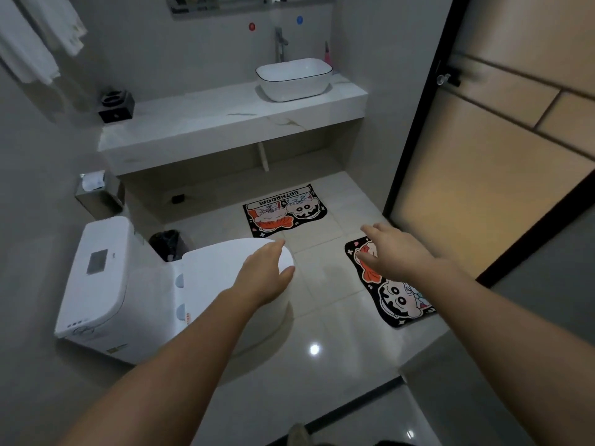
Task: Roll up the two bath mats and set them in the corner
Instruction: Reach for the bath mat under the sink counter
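Two black cartoon bath mats lie flat on the pale tiled floor. The far mat (285,209), printed BATHROOM, lies in front of the vanity. The near mat (391,296) lies by the door threshold on the right, partly hidden by my right hand. My left hand (265,273) is stretched forward above the toilet lid, fingers loosely together, holding nothing. My right hand (394,249) reaches out above the near mat's far end with fingers spread, empty and high above the floor.
A white toilet (128,284) fills the left side, with a dark waste bin (167,244) behind it. A marble vanity shelf (225,123) carries a white basin (294,78). A door (483,172) stands at the right. White towels (35,37) hang at upper left.
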Demonstrator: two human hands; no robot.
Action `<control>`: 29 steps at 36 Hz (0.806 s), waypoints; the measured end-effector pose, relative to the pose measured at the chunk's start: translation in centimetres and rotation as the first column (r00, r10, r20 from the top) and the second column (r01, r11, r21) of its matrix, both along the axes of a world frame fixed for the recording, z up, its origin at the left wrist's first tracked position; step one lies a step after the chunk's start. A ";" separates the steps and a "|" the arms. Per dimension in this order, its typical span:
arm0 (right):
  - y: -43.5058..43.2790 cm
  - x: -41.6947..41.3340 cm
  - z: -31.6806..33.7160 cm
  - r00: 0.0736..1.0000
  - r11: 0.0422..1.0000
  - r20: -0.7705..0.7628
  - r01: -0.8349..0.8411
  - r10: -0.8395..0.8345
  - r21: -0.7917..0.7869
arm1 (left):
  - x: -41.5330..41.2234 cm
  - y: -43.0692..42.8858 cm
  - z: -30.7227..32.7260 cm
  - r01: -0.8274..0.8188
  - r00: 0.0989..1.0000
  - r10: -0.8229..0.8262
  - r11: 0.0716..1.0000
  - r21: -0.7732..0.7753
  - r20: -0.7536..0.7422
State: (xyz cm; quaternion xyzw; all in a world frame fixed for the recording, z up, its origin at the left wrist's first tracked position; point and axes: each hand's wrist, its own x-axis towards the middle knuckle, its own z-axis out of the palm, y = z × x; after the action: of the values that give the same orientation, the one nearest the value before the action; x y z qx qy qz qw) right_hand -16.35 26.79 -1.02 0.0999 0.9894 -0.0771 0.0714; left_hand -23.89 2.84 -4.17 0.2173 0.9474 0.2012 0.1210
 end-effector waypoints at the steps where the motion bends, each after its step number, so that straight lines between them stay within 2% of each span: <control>1: 0.0 -0.4 -0.2 1.000 1.000 0.007 0.008 -0.008 -0.002 | -0.6 0.0 -0.2 0.009 1.000 -0.009 1.000 0.002 0.010; 17: 4.0 -7.9 -1.7 1.000 1.000 0.007 0.010 -0.010 -0.023 | -8.2 3.9 -1.4 0.023 0.998 -0.023 1.000 -0.011 0.052; 29: 13.0 -18.9 -3.4 0.995 0.993 0.031 -0.089 0.092 -0.076 | -17.7 13.0 -1.2 -0.040 0.997 0.041 0.999 -0.019 0.064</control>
State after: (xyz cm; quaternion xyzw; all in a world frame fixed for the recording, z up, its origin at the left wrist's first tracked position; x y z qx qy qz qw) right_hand -35.27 39.75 -4.46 0.0534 0.9880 -0.1090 0.0957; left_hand -41.54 15.82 -5.32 0.1905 0.9490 0.2022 0.1491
